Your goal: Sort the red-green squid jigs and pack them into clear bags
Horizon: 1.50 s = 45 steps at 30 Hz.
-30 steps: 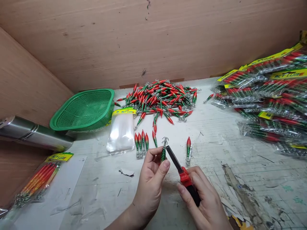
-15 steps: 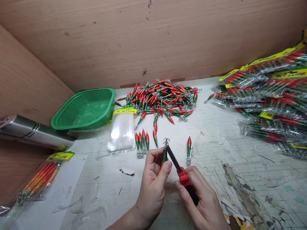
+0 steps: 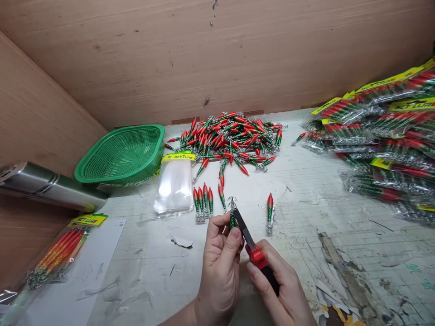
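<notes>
**Slim green-and-black lure point(image 3: 232, 221): likely light, stiff, slick**

The left hand point(image 3: 219, 262) pinches its body between fingers, probably the safest hold, metal hooks point(image 3: 232, 203) up above the white table point(image 3: 152, 258); the right hand point(image 3: 282, 280) wraps fingers round a red-and-black-handled knife point(image 3: 257, 257).

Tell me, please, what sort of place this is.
Probably a packing workbench: a heap of slim red-and-green lures, a stack of clear plastic bags with yellow tops, and piled clear plastic packets filled with lures.
</notes>
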Available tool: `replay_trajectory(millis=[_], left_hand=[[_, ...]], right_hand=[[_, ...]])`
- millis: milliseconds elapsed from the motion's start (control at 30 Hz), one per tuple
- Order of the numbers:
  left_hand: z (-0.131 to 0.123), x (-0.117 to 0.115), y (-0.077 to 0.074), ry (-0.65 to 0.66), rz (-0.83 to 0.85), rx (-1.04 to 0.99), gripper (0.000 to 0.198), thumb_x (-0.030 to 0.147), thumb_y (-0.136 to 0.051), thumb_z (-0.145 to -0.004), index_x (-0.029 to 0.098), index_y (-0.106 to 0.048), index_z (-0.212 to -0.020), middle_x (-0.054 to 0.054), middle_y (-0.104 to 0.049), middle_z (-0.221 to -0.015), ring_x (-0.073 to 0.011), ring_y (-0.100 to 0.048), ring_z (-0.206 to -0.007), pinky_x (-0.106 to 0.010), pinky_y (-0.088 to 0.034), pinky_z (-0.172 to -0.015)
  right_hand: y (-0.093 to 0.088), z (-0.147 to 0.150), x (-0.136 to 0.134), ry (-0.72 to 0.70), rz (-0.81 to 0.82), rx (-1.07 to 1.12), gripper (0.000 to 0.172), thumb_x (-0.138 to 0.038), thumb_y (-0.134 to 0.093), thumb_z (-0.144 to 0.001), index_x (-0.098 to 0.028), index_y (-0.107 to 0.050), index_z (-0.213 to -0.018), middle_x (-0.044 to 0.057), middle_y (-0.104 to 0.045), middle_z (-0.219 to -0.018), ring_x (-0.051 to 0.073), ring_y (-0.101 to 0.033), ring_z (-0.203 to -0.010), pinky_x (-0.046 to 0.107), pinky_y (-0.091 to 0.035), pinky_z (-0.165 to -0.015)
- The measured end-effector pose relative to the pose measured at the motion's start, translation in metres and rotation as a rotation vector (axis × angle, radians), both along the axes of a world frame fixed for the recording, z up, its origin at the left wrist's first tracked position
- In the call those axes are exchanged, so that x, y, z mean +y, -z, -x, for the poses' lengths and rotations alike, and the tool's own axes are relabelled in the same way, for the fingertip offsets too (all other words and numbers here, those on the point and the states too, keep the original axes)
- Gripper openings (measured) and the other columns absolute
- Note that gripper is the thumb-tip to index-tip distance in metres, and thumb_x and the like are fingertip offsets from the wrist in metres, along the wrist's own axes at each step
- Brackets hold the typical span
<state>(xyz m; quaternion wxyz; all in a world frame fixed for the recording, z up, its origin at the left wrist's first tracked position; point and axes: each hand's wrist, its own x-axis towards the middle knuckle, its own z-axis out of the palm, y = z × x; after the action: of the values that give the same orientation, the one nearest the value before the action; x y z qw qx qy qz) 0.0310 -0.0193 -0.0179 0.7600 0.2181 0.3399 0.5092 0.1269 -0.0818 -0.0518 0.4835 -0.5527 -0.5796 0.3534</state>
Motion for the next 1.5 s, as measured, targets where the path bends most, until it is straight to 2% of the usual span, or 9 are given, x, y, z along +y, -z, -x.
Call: replay_trajectory(millis=[233,400,600,833,900,1067,1233,1333,1500], left_hand=[[0.004,0.004,-0.003,0.022,0.048,-0.007,0.024,0.023,-0.080,-0.070,0.022,-0.065,-0.089,0.004,-0.064,-0.072,-0.0037,-0.053,-0.062,-0.013,-0.044,-0.063],[0.009,0.011,-0.002,0.094,0.017,0.019,0.023,0.027,-0.078,-0.072,0.021,-0.066,-0.090,0.004,-0.058,-0.066,-0.0045,-0.049,-0.060,-0.014,-0.042,-0.063],[0.012,0.011,-0.003,0.134,-0.022,0.019,0.022,0.030,-0.075,-0.076,0.021,-0.066,-0.093,0.002,-0.058,-0.070,-0.0051,-0.049,-0.062,-0.016,-0.041,-0.064],[0.012,0.014,-0.004,0.185,-0.011,-0.009,0.020,0.029,-0.072,-0.078,0.018,-0.067,-0.094,0.001,-0.058,-0.073,-0.0051,-0.048,-0.061,-0.017,-0.039,-0.062],[0.012,0.014,-0.003,0.184,-0.009,0.006,0.021,0.029,-0.071,-0.079,0.017,-0.067,-0.097,0.000,-0.059,-0.074,-0.0055,-0.048,-0.061,-0.018,-0.039,-0.062],[0.013,0.011,0.004,0.141,-0.074,0.121,0.021,0.032,-0.070,-0.080,0.020,-0.066,-0.097,0.001,-0.060,-0.076,-0.0069,-0.047,-0.063,-0.020,-0.038,-0.064],[0.013,0.009,0.011,0.106,-0.154,0.300,0.024,0.034,-0.070,-0.080,0.023,-0.065,-0.100,0.000,-0.062,-0.083,-0.0101,-0.049,-0.073,-0.022,-0.040,-0.069],[0.012,0.009,0.010,0.102,-0.182,0.324,0.022,0.035,-0.069,-0.080,0.024,-0.065,-0.098,0.000,-0.062,-0.086,-0.0114,-0.051,-0.079,-0.023,-0.040,-0.071],[0.011,0.009,0.007,0.106,-0.239,0.343,0.018,0.035,-0.066,-0.083,0.026,-0.064,-0.098,0.002,-0.059,-0.084,-0.0101,-0.048,-0.075,-0.022,-0.038,-0.070]], right_hand=[[-0.005,-0.006,0.001,0.048,-0.014,0.014,0.018,-0.031,-0.045,-0.094,-0.021,-0.050,-0.079,0.002,-0.053,-0.073,0.016,-0.056,-0.069,0.023,-0.049,-0.061],[-0.014,-0.016,-0.001,0.082,0.036,0.012,0.025,-0.041,-0.046,-0.093,-0.024,-0.050,-0.075,0.002,-0.052,-0.068,0.018,-0.055,-0.063,0.026,-0.048,-0.057],[-0.020,-0.021,-0.003,0.009,0.064,-0.015,0.020,-0.034,-0.048,-0.092,-0.021,-0.053,-0.077,0.002,-0.053,-0.074,0.016,-0.056,-0.068,0.024,-0.047,-0.061],[-0.018,-0.023,-0.006,-0.023,0.357,0.382,0.036,-0.052,-0.043,-0.093,-0.020,-0.051,-0.078,-0.002,-0.048,-0.059,0.012,-0.047,-0.052,0.022,-0.041,-0.049],[-0.020,-0.028,-0.007,-0.016,0.322,0.271,0.033,-0.048,-0.044,-0.093,-0.020,-0.051,-0.077,-0.002,-0.048,-0.061,0.012,-0.048,-0.054,0.022,-0.041,-0.049],[-0.021,-0.034,-0.008,0.010,0.049,-0.142,0.016,-0.027,-0.048,-0.092,-0.021,-0.053,-0.079,0.002,-0.055,-0.076,0.015,-0.056,-0.068,0.023,-0.047,-0.060],[-0.017,-0.030,-0.008,0.040,-0.019,-0.230,0.012,-0.023,-0.047,-0.092,-0.022,-0.052,-0.082,0.003,-0.055,-0.077,0.015,-0.057,-0.069,0.023,-0.049,-0.060],[-0.016,-0.030,-0.008,0.034,-0.021,-0.244,0.014,-0.024,-0.046,-0.093,-0.022,-0.050,-0.080,0.002,-0.054,-0.075,0.015,-0.057,-0.067,0.023,-0.049,-0.058],[-0.017,-0.032,-0.008,0.027,-0.026,-0.264,0.014,-0.022,-0.046,-0.093,-0.022,-0.050,-0.080,0.002,-0.053,-0.075,0.015,-0.056,-0.067,0.022,-0.049,-0.058]])
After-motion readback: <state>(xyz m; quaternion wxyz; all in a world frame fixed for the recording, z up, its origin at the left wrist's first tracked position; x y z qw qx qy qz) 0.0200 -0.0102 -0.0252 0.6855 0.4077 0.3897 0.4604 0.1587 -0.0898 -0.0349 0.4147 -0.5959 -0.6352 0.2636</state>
